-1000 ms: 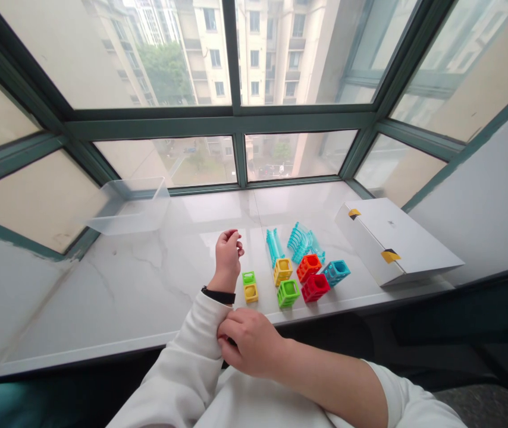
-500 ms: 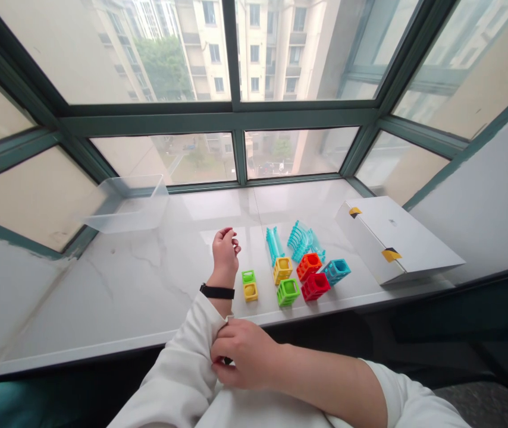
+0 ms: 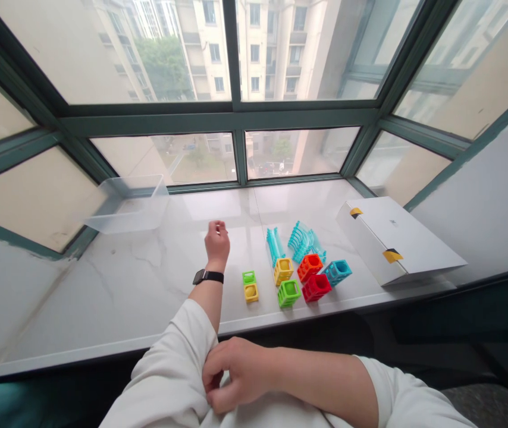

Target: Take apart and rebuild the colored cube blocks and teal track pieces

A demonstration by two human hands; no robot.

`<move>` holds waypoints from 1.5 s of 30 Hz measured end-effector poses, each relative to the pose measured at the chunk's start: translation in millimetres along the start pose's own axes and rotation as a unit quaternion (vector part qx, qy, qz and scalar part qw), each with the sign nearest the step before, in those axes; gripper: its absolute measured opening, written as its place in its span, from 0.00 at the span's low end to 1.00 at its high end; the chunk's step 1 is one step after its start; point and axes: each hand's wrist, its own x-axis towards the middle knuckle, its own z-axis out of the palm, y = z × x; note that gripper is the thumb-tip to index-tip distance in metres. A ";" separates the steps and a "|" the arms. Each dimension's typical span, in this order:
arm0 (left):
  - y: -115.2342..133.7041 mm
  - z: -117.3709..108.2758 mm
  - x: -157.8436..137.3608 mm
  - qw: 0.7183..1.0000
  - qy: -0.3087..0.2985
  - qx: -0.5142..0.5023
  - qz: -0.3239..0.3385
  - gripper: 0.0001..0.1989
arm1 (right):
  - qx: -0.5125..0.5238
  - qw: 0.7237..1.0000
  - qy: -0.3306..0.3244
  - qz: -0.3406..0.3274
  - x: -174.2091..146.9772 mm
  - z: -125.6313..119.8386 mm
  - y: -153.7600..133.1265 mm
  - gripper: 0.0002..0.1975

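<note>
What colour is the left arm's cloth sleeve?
The cloth sleeve is white, best seen in the head view.

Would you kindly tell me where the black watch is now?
In the head view, the black watch is around the left wrist, between the left hand and the white sleeve, left of the small yellow block.

Hands (image 3: 217, 244): two
Sleeves (image 3: 165, 351): two
Watch (image 3: 198, 276): one
Tall blocks (image 3: 315, 291): five
Low blocks (image 3: 251, 293): two, one green, one yellow
Blue track pieces (image 3: 301, 242): too piled up to count
Clear tub (image 3: 122, 224): one
White box (image 3: 408, 235): one
Yellow-and-black tabs (image 3: 392, 255): two
</note>
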 end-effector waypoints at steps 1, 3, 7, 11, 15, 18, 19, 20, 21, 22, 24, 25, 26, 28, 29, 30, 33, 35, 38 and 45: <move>-6.8 2.8 -8.9 0.999 -0.038 0.033 -0.002 0.09 | 0.028 1.000 0.008 0.005 3.9 1.2 -5.9 0.04; -18.5 6.6 -25.8 0.991 -0.104 0.082 -0.012 0.09 | 0.068 0.998 0.016 0.006 12.8 1.7 -18.0 0.05; -28.0 8.7 -40.6 0.978 -0.171 0.116 -0.032 0.10 | 0.058 0.998 -0.005 -0.035 25.2 1.0 -27.0 0.05; -16.3 6.6 -17.8 0.982 -0.164 0.076 -0.057 0.11 | -0.062 0.989 -0.122 -0.054 22.5 8.8 -6.1 0.05; 2.2 -1.3 11.9 0.983 -0.153 -0.008 -0.099 0.20 | -0.128 0.982 -0.131 -0.039 16.1 10.1 9.5 0.04; 7.9 -12.6 8.6 0.980 -0.155 -0.048 -0.114 0.20 | -0.135 0.988 -0.068 -0.021 11.0 -7.5 5.3 0.04; 7.5 -17.3 1.3 0.980 -0.157 -0.051 -0.113 0.19 | -0.147 0.989 -0.034 0.001 8.4 -15.8 3.2 0.04; 5.9 -22.4 -8.3 0.980 -0.162 -0.049 -0.109 0.17 | -0.170 0.985 0.011 0.033 5.0 -24.0 1.7 0.04; 3.1 -28.0 -19.5 0.980 -0.167 -0.039 -0.102 0.15 | -0.197 0.976 0.061 0.072 1.2 -31.4 1.5 0.04; -0.8 -34.1 -31.6 0.980 -0.175 -0.026 -0.089 0.13 | -0.227 0.961 0.109 0.112 -3.0 -37.6 2.6 0.06; -11.7 -47.2 -55.3 0.977 -0.207 0.005 -0.054 0.12 | -0.287 0.925 0.167 0.183 -11.0 -45.1 8.6 0.13; -18.5 -53.7 -65.9 0.964 -0.258 0.062 0.015 0.10 | -0.316 0.907 0.177 0.217 -14.1 -46.4 12.8 0.16; -25.9 -59.7 -75.1 0.939 -0.313 0.123 0.078 0.12 | -0.342 0.888 0.177 0.249 -16.4 -46.6 17.3 0.19; -40.9 -69.2 -88.8 0.892 -0.361 0.222 0.156 0.16 | -0.385 0.854 0.165 0.308 -18.1 -44.6 25.3 0.23; -47.7 -72.5 -93.5 0.874 -0.374 0.256 0.176 0.18 | -0.399 0.840 0.158 0.332 -17.9 -43.1 28.5 0.25; -53.4 -74.7 -97.0 0.861 -0.380 0.282 0.189 0.19 | -0.409 0.829 0.152 0.351 -17.2 -41.6 31.1 0.28; -63.1 -77.2 -103.5 0.840 -0.389 0.320 0.201 0.20 | -0.424 0.806 0.145 0.387 -14.9 -37.9 36.5 0.33; -63.9 -78.1 -107.3 0.839 -0.388 0.326 0.197 0.20 | -0.429 0.797 0.145 0.400 -14.1 -36.9 38.7 0.33; -62.1 -81.8 -114.8 0.848 -0.377 0.325 0.181 0.18 | -0.436 0.791 0.139 0.405 -12.8 -38.5 40.6 0.28; -69.4 -95.7 -133.2 0.870 -0.321 0.352 0.128 0.12 | -0.453 0.773 0.108 0.431 -7.3 -47.0 57.9 0.15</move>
